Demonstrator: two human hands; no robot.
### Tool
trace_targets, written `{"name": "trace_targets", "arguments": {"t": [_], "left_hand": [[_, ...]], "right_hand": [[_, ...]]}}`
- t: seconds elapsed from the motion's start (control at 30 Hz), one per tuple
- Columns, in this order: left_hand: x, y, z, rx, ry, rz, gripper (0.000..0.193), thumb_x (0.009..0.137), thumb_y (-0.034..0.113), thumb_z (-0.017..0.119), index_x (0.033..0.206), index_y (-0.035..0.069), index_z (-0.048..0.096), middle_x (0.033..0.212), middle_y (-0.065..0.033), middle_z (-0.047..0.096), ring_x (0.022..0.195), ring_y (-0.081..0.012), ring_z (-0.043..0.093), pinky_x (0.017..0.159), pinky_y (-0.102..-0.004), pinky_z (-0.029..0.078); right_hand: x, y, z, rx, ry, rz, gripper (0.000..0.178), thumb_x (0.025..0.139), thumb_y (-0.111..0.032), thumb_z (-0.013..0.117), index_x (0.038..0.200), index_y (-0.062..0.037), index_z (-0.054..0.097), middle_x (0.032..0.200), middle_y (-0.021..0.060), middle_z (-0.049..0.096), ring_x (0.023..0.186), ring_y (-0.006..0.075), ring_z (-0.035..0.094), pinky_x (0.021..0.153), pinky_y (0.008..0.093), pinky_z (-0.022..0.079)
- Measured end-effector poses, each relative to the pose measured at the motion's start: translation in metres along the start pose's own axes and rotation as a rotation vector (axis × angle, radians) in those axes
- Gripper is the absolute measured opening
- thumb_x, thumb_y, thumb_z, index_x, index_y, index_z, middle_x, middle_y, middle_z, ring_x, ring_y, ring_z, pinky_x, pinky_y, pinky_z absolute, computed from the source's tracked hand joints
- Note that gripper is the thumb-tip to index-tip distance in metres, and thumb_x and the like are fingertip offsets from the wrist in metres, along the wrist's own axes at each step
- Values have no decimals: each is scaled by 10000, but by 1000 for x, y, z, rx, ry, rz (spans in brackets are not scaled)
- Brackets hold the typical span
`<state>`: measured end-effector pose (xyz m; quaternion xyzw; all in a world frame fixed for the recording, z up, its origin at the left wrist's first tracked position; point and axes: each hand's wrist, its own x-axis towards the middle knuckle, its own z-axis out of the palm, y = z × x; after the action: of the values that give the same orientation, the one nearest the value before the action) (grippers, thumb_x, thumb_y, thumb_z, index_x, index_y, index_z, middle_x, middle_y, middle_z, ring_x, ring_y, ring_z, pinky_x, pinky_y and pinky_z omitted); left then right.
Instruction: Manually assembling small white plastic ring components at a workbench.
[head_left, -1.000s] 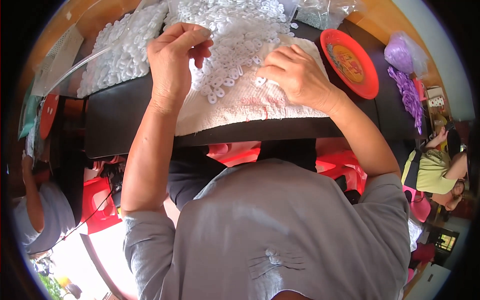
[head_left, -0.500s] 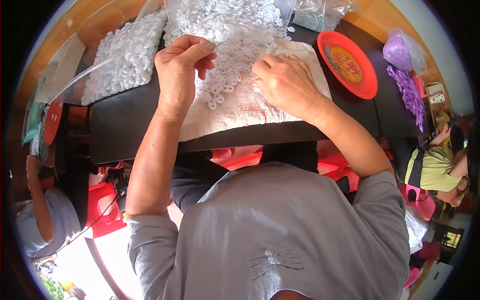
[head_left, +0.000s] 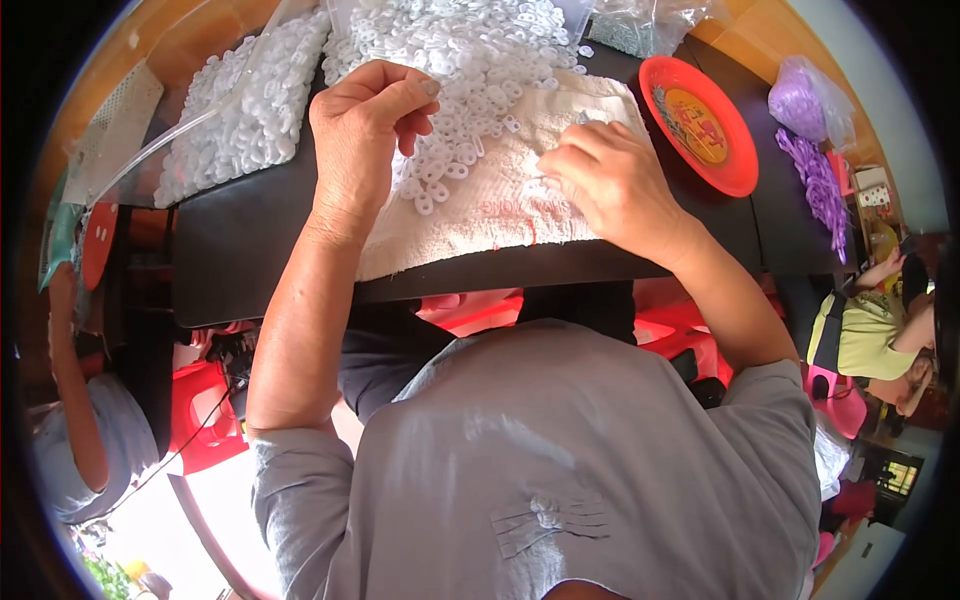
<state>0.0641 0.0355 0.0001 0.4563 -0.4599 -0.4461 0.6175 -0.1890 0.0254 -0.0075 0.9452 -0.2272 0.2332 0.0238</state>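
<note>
My left hand (head_left: 365, 130) is raised over the left side of the cloth, thumb and fingers closed in a pinch. Whatever lies between its fingertips is too small or hidden to name. Over the right part of the pale cloth (head_left: 450, 245), my right hand (head_left: 610, 180) has its fingers curled together and pointing left. Small white bits show by its fingertips, but I cannot make out what it grips. Between the hands, a heap of small white plastic pieces with holes (head_left: 450, 150) spreads down onto the cloth from a large pile behind.
Left of the heap lies a clear bag of white pieces (head_left: 235, 120). A red oval plate (head_left: 735, 150) stands right of the cloth on the dark table (head_left: 240, 260). Beyond it are purple strands (head_left: 815, 190) and a bag of purple material (head_left: 797, 100). People sit at both sides.
My right hand has moved to the right and slightly nearer, baring more of the cloth. My left hand stays almost in place. At the far left, another person's hand has risen.
</note>
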Motion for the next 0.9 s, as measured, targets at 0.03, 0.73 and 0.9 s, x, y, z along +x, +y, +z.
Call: {"name": "trace_targets", "arguments": {"t": [0.03, 0.73, 0.9], "left_hand": [[0, -1, 1, -2, -9, -4, 114, 828, 62, 643, 862, -46, 654, 750, -110, 643, 592, -141, 584, 509, -241, 418], [-5, 14, 21, -88, -39, -109, 131, 870, 99, 645, 892, -30, 642, 753, -89, 646, 589, -127, 584, 488, -235, 431], [-6, 24, 34, -61, -59, -144, 131, 877, 100, 637, 905, -27, 632, 756, -85, 642, 594, -124, 582, 480, -234, 431]], "right_hand": [[2, 3, 1, -34, -4, 12, 185, 741, -49, 679, 917, -61, 625, 937, 76, 583, 875, 279, 585, 761, 386, 449], [64, 8, -10, 1156, 223, 649, 42, 872, -64, 640, 891, -27, 639, 791, -1, 634, 689, 77, 578, 633, 213, 433], [71, 2, -11, 1158, 323, 642, 85, 878, -90, 634, 929, -24, 653, 819, 11, 652, 723, 88, 603, 658, 224, 438]]}}
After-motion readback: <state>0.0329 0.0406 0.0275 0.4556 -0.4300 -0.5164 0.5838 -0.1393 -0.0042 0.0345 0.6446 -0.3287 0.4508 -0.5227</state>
